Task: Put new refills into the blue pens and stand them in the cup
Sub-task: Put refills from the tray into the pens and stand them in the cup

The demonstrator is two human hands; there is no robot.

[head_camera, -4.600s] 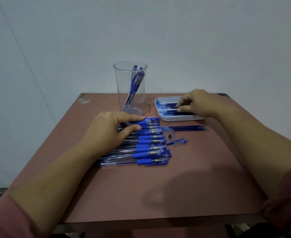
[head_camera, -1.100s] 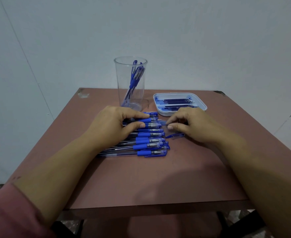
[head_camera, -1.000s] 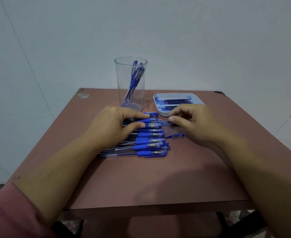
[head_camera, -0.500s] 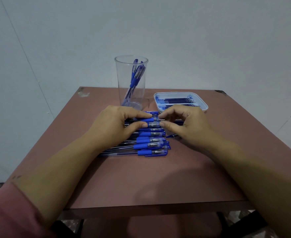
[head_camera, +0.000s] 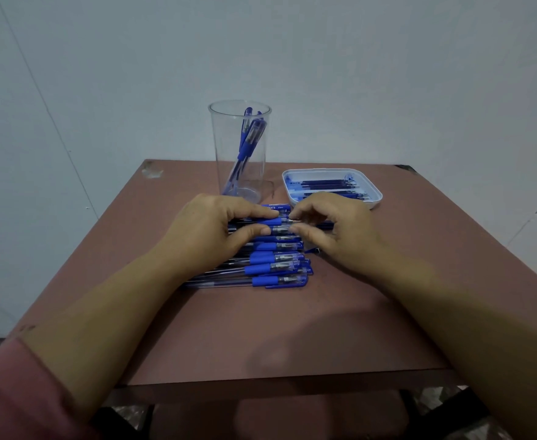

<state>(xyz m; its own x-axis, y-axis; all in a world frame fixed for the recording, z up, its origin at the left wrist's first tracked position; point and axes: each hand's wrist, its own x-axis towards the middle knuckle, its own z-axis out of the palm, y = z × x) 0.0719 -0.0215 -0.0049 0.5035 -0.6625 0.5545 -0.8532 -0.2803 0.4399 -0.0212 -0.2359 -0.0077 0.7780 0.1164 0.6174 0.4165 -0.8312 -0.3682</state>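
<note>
A row of several blue pens [head_camera: 270, 265] lies side by side on the brown table [head_camera: 260, 338]. My left hand [head_camera: 210, 230] holds one pen [head_camera: 273, 222] near the far end of the row, thumb and forefinger round its blue grip. My right hand [head_camera: 333, 227] meets it from the right and pinches a thin refill at that pen's tip. A tall clear cup [head_camera: 240, 154] behind the row holds a few blue pens. To its right, a white tray [head_camera: 371, 188] holds several dark refills [head_camera: 327, 185].
A loose blue pen cap [head_camera: 311, 249] lies right of the row, partly under my right hand. The table's near edge runs along the bottom, with a stool below it. A pale wall stands close behind the table.
My right hand left the tray, came across to the pen row and closed in on the pen that my left hand holds. My left hand stayed in place.
</note>
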